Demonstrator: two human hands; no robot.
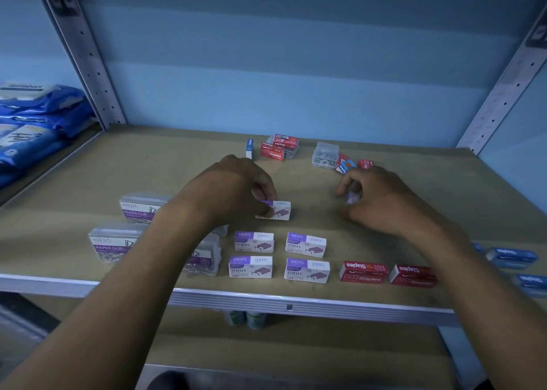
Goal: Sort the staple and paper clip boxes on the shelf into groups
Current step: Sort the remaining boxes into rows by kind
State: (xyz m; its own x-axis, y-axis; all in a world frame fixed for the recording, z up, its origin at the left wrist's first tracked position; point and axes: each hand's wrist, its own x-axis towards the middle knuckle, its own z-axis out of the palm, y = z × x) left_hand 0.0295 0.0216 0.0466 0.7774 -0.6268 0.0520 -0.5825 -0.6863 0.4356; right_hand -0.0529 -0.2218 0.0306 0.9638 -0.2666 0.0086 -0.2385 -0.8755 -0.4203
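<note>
On the shelf (88,165), the left hand (236,188) pinches a purple staple box (279,210) by its left end, the box resting on the board just behind four like boxes (279,255) set two by two. The right hand (376,197) is curled round something small and pale; what it is I cannot tell. Clear paper clip boxes (130,227) sit at left, two red boxes (387,272) near the front edge at right, blue boxes (515,259) beyond them. An unsorted heap (278,148) and a clear case (325,153) lie at the back.
</note>
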